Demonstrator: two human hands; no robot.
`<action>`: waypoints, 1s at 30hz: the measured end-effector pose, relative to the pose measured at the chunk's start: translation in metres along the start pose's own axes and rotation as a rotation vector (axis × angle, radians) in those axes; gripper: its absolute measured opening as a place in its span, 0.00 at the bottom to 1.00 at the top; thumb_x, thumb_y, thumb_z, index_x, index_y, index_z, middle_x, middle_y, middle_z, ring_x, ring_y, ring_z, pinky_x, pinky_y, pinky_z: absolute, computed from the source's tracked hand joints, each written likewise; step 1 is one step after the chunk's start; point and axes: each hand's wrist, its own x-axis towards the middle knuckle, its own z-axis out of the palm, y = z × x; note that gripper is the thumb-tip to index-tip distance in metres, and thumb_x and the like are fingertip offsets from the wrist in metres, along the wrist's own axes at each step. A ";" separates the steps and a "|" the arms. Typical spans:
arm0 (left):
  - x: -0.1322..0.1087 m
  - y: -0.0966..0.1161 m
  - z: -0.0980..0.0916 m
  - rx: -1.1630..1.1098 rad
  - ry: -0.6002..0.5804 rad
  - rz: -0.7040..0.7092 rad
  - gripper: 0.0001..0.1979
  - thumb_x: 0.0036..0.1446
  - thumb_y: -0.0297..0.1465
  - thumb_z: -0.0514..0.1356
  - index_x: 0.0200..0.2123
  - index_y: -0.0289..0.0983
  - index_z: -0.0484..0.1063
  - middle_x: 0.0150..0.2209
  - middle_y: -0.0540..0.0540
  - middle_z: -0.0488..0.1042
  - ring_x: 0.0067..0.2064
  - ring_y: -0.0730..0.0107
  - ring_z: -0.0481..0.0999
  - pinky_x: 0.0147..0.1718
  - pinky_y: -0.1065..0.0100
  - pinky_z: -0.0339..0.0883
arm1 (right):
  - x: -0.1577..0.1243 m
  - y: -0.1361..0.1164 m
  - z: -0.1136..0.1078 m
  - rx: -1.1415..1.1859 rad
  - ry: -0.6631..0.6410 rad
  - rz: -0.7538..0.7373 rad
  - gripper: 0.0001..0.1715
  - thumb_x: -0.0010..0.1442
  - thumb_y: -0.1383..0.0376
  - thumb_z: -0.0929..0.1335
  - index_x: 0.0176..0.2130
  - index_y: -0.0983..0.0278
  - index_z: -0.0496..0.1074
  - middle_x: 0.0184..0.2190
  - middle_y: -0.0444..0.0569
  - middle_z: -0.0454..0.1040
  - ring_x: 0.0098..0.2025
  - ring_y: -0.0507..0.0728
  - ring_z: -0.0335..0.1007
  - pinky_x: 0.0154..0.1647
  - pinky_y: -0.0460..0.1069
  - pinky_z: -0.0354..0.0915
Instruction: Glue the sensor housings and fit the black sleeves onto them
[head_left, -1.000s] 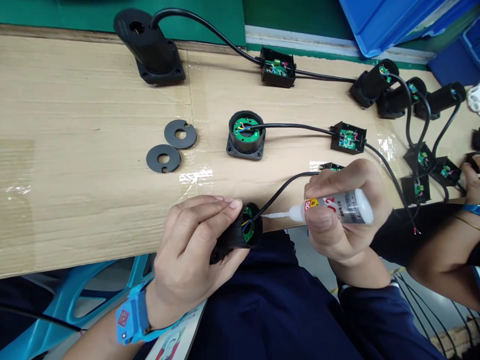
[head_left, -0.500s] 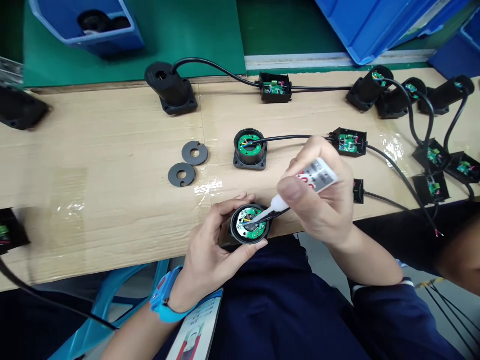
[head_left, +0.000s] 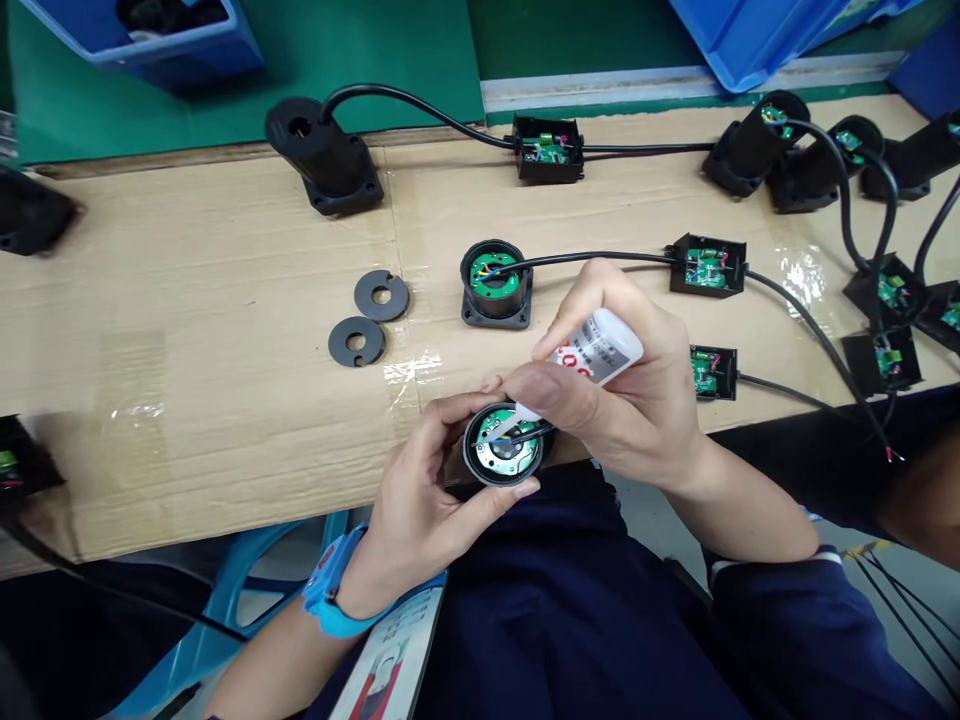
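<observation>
A round black housing (head_left: 472, 466) is held near the table's front edge by my left hand (head_left: 427, 495), its fingers curled around the side. Inside the housing lies a green circuit board (head_left: 510, 457) with small coloured wires and a black cable. My right hand (head_left: 637, 410) grips a white glue bottle (head_left: 600, 347) with red print. The bottle's thin nozzle (head_left: 501, 428) slants down over the left part of the board; whether it touches cannot be told. Beyond my hands stands a second black housing (head_left: 496, 305) with an open top and green board. Two dark ring discs (head_left: 381, 296) lie left of it.
A black cylinder on a square base (head_left: 322, 155) is cabled to an open black box (head_left: 549, 150). More open boxes (head_left: 708, 266) and several cylinders (head_left: 757, 143) stand right. Blue bins (head_left: 180, 60) sit at the back. Part of another person shows at the right edge.
The bottle has tipped more upright, and its nozzle tip has moved left across the board toward the housing's rim. My left hand keeps its hold. The camera view has shifted slightly.
</observation>
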 end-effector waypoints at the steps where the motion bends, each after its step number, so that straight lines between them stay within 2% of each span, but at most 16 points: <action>1: 0.000 0.000 0.000 0.005 -0.001 0.002 0.33 0.54 0.32 0.73 0.60 0.44 0.66 0.62 0.39 0.73 0.63 0.52 0.75 0.59 0.53 0.76 | 0.000 0.001 0.000 0.007 -0.001 0.000 0.21 0.62 0.50 0.75 0.31 0.58 0.66 0.25 0.38 0.64 0.24 0.49 0.63 0.22 0.46 0.66; 7: 0.004 0.005 0.000 0.034 -0.007 0.053 0.31 0.55 0.32 0.73 0.59 0.44 0.66 0.59 0.41 0.76 0.64 0.52 0.74 0.62 0.51 0.73 | 0.001 0.004 -0.001 0.092 0.043 -0.051 0.17 0.64 0.55 0.75 0.31 0.59 0.68 0.26 0.38 0.65 0.24 0.49 0.59 0.22 0.47 0.63; 12: 0.008 0.003 0.003 0.057 -0.015 0.073 0.30 0.56 0.33 0.72 0.59 0.44 0.65 0.60 0.39 0.75 0.64 0.51 0.74 0.62 0.49 0.73 | 0.003 0.006 -0.001 0.094 0.067 -0.051 0.21 0.66 0.50 0.72 0.30 0.59 0.66 0.23 0.38 0.65 0.22 0.49 0.60 0.21 0.47 0.64; 16: 0.016 -0.009 -0.002 0.129 -0.022 0.115 0.31 0.57 0.32 0.72 0.60 0.44 0.65 0.64 0.38 0.72 0.69 0.51 0.68 0.68 0.45 0.63 | 0.010 0.020 -0.008 0.224 0.184 -0.039 0.22 0.67 0.50 0.71 0.31 0.59 0.63 0.22 0.37 0.62 0.20 0.48 0.58 0.17 0.45 0.58; 18: 0.023 -0.013 -0.010 0.125 -0.081 0.116 0.31 0.57 0.36 0.71 0.61 0.44 0.64 0.65 0.37 0.70 0.70 0.50 0.66 0.69 0.44 0.62 | 0.018 0.030 -0.016 0.267 0.240 0.006 0.23 0.69 0.49 0.70 0.30 0.58 0.62 0.21 0.36 0.60 0.19 0.48 0.59 0.16 0.44 0.55; 20: 0.033 -0.014 -0.021 0.056 -0.096 0.124 0.29 0.61 0.42 0.68 0.61 0.43 0.64 0.65 0.34 0.70 0.69 0.50 0.68 0.67 0.46 0.66 | 0.029 0.039 -0.027 0.259 0.240 0.021 0.24 0.71 0.48 0.67 0.29 0.58 0.60 0.21 0.37 0.60 0.18 0.48 0.58 0.15 0.45 0.53; 22: 0.049 -0.012 -0.029 0.029 0.007 0.136 0.26 0.65 0.44 0.63 0.61 0.42 0.63 0.64 0.34 0.69 0.68 0.52 0.69 0.65 0.49 0.68 | 0.043 0.046 -0.037 0.242 0.209 0.010 0.26 0.71 0.47 0.66 0.28 0.59 0.59 0.21 0.38 0.59 0.17 0.48 0.56 0.14 0.45 0.51; 24: 0.072 -0.009 -0.033 0.142 0.110 0.115 0.28 0.64 0.42 0.65 0.62 0.42 0.61 0.64 0.36 0.68 0.67 0.53 0.69 0.65 0.51 0.68 | 0.056 0.050 -0.042 0.265 0.197 0.024 0.27 0.69 0.46 0.68 0.27 0.59 0.59 0.20 0.38 0.58 0.16 0.48 0.53 0.13 0.46 0.48; 27: 0.108 -0.009 -0.030 0.312 0.061 0.086 0.35 0.56 0.41 0.71 0.60 0.40 0.59 0.64 0.38 0.68 0.66 0.51 0.71 0.62 0.51 0.70 | 0.070 0.051 -0.039 0.307 0.234 0.077 0.28 0.65 0.44 0.71 0.27 0.58 0.60 0.20 0.38 0.57 0.16 0.48 0.51 0.12 0.45 0.47; 30: 0.128 -0.010 -0.024 0.348 0.059 0.177 0.27 0.58 0.38 0.70 0.55 0.40 0.62 0.57 0.41 0.74 0.62 0.52 0.75 0.56 0.54 0.74 | 0.072 0.049 -0.033 0.216 0.267 0.024 0.27 0.68 0.46 0.69 0.28 0.59 0.59 0.21 0.38 0.58 0.17 0.48 0.54 0.13 0.44 0.49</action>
